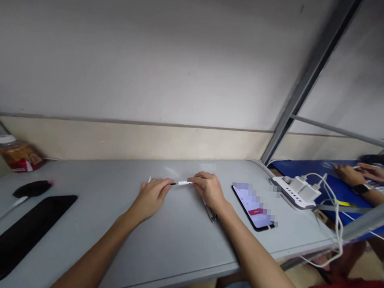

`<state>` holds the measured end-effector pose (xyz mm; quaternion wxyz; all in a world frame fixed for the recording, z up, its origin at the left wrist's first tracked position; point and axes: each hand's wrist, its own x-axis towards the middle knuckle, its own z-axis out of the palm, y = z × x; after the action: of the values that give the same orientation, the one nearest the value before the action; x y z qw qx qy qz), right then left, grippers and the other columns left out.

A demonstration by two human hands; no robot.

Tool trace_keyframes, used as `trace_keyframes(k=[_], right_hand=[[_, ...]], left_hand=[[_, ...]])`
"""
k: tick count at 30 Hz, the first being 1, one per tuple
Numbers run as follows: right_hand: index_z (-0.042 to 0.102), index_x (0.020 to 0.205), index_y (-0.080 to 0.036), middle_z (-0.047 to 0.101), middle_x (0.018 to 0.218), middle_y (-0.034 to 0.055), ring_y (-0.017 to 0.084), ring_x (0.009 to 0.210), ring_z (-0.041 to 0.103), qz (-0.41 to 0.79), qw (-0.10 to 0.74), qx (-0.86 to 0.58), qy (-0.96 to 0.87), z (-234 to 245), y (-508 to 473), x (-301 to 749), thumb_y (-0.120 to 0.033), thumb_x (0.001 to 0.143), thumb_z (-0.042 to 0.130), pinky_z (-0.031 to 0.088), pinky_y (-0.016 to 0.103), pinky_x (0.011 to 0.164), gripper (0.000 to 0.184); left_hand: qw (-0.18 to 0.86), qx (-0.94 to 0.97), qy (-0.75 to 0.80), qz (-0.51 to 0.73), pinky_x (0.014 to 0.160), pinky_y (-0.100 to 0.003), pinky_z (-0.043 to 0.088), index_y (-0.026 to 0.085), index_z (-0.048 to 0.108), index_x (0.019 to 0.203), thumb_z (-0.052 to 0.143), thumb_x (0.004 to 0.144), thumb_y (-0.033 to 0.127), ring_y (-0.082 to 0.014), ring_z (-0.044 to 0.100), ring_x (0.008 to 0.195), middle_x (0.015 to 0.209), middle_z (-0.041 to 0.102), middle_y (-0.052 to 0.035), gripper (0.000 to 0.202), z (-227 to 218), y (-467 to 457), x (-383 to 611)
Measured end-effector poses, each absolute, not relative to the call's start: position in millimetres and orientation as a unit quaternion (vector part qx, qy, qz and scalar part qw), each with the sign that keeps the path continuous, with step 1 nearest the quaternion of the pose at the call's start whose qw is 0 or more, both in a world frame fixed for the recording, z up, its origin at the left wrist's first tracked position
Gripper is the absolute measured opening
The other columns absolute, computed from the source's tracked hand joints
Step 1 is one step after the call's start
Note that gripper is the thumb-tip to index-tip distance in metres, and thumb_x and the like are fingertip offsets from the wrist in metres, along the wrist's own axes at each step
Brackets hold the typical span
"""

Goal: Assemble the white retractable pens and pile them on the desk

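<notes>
The pen (184, 183) is near the centre of the frame, above the desk (171, 244) or resting on it, I cannot tell which; the left hand (153, 196) is closed with its fingertips at the dark end, and the right hand (210, 192) pinches the other end of the white part. I judge this thing to be very light and stiff, probably of plastic, so smooth that it could roll or slip; it seems not fragile, but a thin tip might bend; a good hold would be on the white barrel, with thumb and finger, softly. Hard to make out is whether the dark end is joined with the white part; a small white piece (149, 179) shows beyond the left hand, and if it belongs to the same pen is unclear; the dark pens (211, 213) below the right hand are partly covered by it, so their number is uncertain.
</notes>
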<state>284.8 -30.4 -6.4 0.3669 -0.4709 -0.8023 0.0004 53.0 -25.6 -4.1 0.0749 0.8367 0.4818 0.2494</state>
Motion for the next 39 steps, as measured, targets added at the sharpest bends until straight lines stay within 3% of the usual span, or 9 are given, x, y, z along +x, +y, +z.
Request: trace_keyframes(k=[4,14,20,23,26,30,33,37,39], right_hand=[[0.068,0.111,-0.025,0.069,0.097,0.0051,0.018,0.088,0.062,0.014,0.362,-0.424,-0.83,-6,-34,279,-0.017,0.088,0.06,0.041,0.029,0.081,0.025],[0.071,0.094,-0.022,0.07,0.093,0.0045,0.017,0.086,0.059,0.112,0.431,-0.396,-0.803,-2,-36,278,-0.025,0.086,0.063,0.042,0.027,0.078,0.011],[0.069,0.08,-0.018,0.06,0.062,-0.0005,0.012,0.058,0.05,0.229,0.393,-0.456,-0.764,1,-39,277,-0.041,0.093,0.048,0.036,0.023,0.058,0.033],[0.067,0.098,-0.02,0.057,0.066,-0.002,0.011,0.058,0.049,0.269,0.396,-0.444,-0.757,3,-39,278,-0.043,0.088,0.055,0.037,0.022,0.058,0.028],[0.058,0.116,-0.023,0.058,0.077,-0.0025,0.011,0.063,0.052,0.285,0.41,-0.42,-0.758,3,-38,281,-0.038,0.078,0.069,0.039,0.021,0.061,0.043],[0.062,0.093,-0.018,0.055,0.063,-0.003,0.01,0.057,0.047,0.285,0.392,-0.445,-0.753,0,-37,283,-0.04,0.086,0.057,0.035,0.021,0.056,0.023],[0.061,0.077,-0.016,0.052,0.057,-0.002,0.01,0.053,0.044,0.297,0.377,-0.461,-0.747,1,-37,283,-0.047,0.091,0.047,0.033,0.022,0.053,0.036],[0.06,0.103,-0.019,0.054,0.065,-0.0037,0.01,0.056,0.046,0.299,0.417,-0.434,-0.74,6,-38,284,-0.043,0.084,0.061,0.034,0.021,0.054,0.031],[0.061,0.098,-0.019,0.053,0.063,-0.0037,0.01,0.054,0.045,0.308,0.405,-0.428,-0.747,7,-39,285,-0.041,0.086,0.058,0.034,0.021,0.054,0.026]], left_hand=[[0.088,0.835,0.481,0.252,0.089,-0.04,0.034,0.027,0.056,0.108,0.033,0.096,0.038,-0.0218,0.056,0.098,0.105,0.065,-0.002,0.028,-8,-27,55],[0.105,0.859,0.437,0.246,0.089,-0.04,0.035,0.023,0.054,0.093,0.027,0.098,0.036,-0.0198,0.052,0.091,0.092,0.06,-0.0017,0.03,-11,-30,57],[0.065,0.865,0.431,0.249,0.089,-0.038,0.032,0.023,0.054,0.096,0.029,0.098,0.034,-0.02,0.051,0.092,0.094,0.061,-0.002,0.028,-1,-34,58],[0.059,0.864,0.432,0.252,0.084,-0.036,0.033,0.022,0.055,0.097,0.031,0.098,0.033,-0.0199,0.051,0.092,0.093,0.061,-0.0019,0.026,1,-33,58],[0.052,0.856,0.446,0.257,0.083,-0.035,0.033,0.022,0.055,0.096,0.032,0.098,0.033,-0.02,0.052,0.092,0.093,0.061,-0.0021,0.026,2,-32,56],[0.047,0.854,0.449,0.259,0.084,-0.036,0.032,0.022,0.056,0.094,0.032,0.098,0.033,-0.02,0.052,0.091,0.092,0.061,-0.0022,0.027,2,-31,53],[0.055,0.859,0.44,0.255,0.083,-0.035,0.033,0.022,0.056,0.095,0.032,0.098,0.033,-0.0197,0.052,0.091,0.091,0.061,-0.0017,0.027,3,-31,53],[0.062,0.855,0.449,0.251,0.084,-0.036,0.032,0.022,0.055,0.095,0.03,0.098,0.033,-0.0195,0.051,0.09,0.091,0.06,-0.0014,0.027,6,-33,53],[0.066,0.856,0.45,0.246,0.084,-0.036,0.032,0.022,0.055,0.095,0.03,0.098,0.033,-0.0194,0.051,0.091,0.091,0.06,-0.0014,0.028,6,-33,52]])
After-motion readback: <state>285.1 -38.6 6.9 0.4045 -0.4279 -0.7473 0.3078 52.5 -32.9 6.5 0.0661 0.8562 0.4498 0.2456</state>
